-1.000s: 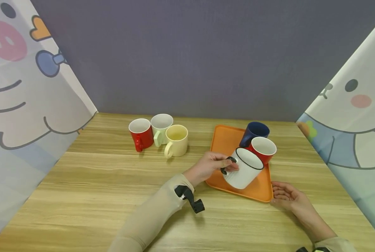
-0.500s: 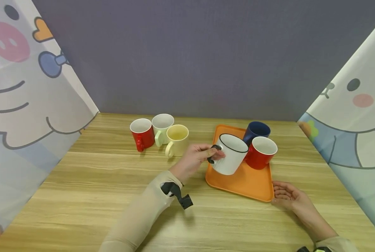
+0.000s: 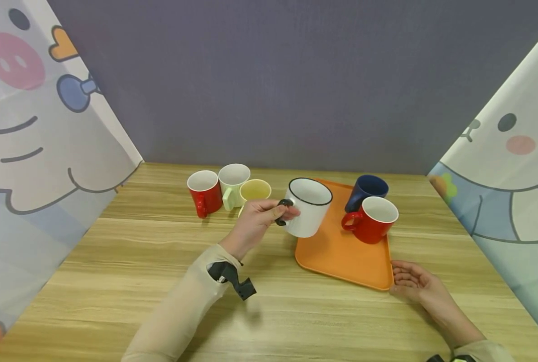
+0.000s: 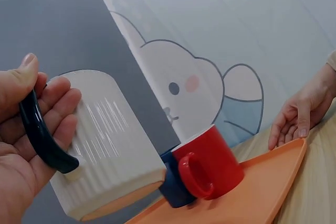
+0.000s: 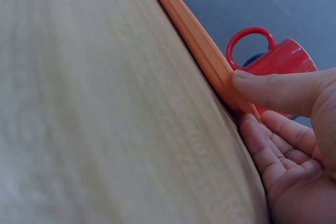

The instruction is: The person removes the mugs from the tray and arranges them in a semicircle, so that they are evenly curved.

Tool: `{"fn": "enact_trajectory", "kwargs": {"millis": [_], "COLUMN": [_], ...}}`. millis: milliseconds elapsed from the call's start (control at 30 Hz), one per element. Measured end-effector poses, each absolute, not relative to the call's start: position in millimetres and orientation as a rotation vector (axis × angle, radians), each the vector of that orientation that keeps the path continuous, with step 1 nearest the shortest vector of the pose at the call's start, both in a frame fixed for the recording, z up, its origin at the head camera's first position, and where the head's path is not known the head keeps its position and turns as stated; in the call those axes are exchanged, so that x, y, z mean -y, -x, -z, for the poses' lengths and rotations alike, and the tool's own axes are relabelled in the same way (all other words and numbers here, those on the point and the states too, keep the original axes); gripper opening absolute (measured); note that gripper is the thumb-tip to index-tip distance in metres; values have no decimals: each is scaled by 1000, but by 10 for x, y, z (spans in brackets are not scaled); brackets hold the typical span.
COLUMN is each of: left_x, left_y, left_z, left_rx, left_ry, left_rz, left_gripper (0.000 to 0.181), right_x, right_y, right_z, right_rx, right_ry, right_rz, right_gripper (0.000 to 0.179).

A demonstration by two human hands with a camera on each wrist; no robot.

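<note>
A white mug with a black rim hangs in the air, slightly tilted, over the left part of the orange tray. My left hand holds it by its black handle; the left wrist view shows the fingers passing through that handle. On the tray a red mug stands upright, its handle to the left, with a dark blue mug right behind it. My right hand is at the tray's near right corner. In the right wrist view its thumb presses the rim, with the other fingers around the corner.
Left of the tray stand another red mug, a pale green mug and a yellow mug, the last partly hidden by my left hand. A grey panel rises behind the wooden table, with printed cloths at both sides.
My left hand has carried the white mug up and left, away from the red mug on the tray, whose handle is now uncovered. My right hand stays at the tray corner.
</note>
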State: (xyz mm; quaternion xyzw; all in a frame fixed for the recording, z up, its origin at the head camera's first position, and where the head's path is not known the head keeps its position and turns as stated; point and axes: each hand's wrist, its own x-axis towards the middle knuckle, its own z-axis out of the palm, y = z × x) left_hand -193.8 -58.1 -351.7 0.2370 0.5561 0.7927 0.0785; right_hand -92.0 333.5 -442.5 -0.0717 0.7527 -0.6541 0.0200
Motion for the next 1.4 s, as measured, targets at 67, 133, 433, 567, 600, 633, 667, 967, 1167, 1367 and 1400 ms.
{"fn": "enact_trajectory", "kwargs": {"millis": [67, 133, 433, 567, 600, 633, 667, 967, 1167, 1367, 1400], "left_x": [652, 721, 1014, 1149, 1185, 1224, 1263, 1601, 1813, 2031, 2066], "left_y": [1931, 1931, 1911, 1894, 1889, 1884, 1879, 1806, 1770, 1725, 1720], "left_z": [3510, 3506, 3441, 3432, 3432, 3434, 3435, 3425, 3406, 3378, 3378], "left_rx": [-1641, -1623, -1633, -1650, -1644, -1644, -1643, -1624, -1556, -1468, -1443], "left_ry": [-739, -772, -815, -858, -869, -873, -875, -908, -941, -982, -986], "left_rz": [-2397, -2416, -2519, -2555, -2565, -2571, -2577, -2669, -2777, -2875, -2893], "left_gripper": [26, 19, 18, 11, 11, 11, 12, 15, 18, 20, 20], "right_x": [-3340, -3345, -3349, -3348, -3346, -3346, -3347, -3360, -3357, -3346, -3348], "right_y": [928, 933, 924, 920, 922, 926, 931, 927, 928, 921, 921], "right_z": [4435, 4443, 4439, 4449, 4449, 4451, 4452, 4446, 4438, 4444, 4441], "right_rx": [-2325, -2313, -2292, -2288, -2291, -2291, -2292, -2304, -2315, -2311, -2312], "right_ry": [233, 243, 243, 250, 250, 252, 254, 227, 212, 220, 217], "right_rz": [2042, 2051, 2063, 2073, 2071, 2072, 2071, 2050, 2043, 2045, 2042], "right_gripper": [48, 48, 48, 48, 48, 49, 49, 49, 49, 49, 49]}}
